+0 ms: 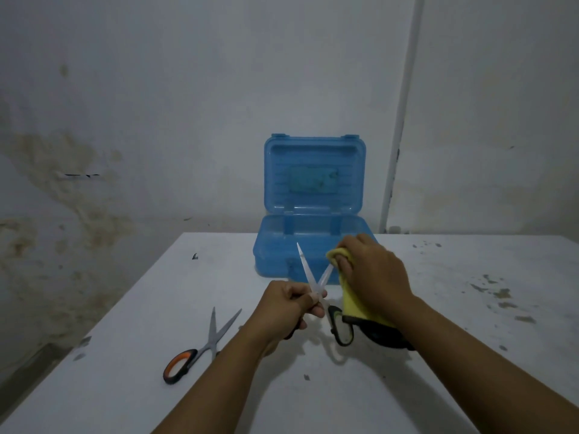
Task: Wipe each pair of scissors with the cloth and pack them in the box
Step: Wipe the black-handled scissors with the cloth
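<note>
My left hand grips a pair of scissors near the pivot, held above the table with its blades spread apart and pointing away from me. Its dark handle loop with a green lining hangs below. My right hand holds a yellow cloth bunched around the tip of the right blade. A second pair of scissors with orange and black handles lies on the table to the left, blades apart. Behind the hands stands the blue plastic box with its lid open and upright.
The white table has scuffs and flaked marks on its right side. A stained wall rises close behind the box, and a white pipe runs down it at the right. The table's left edge drops off near the orange scissors.
</note>
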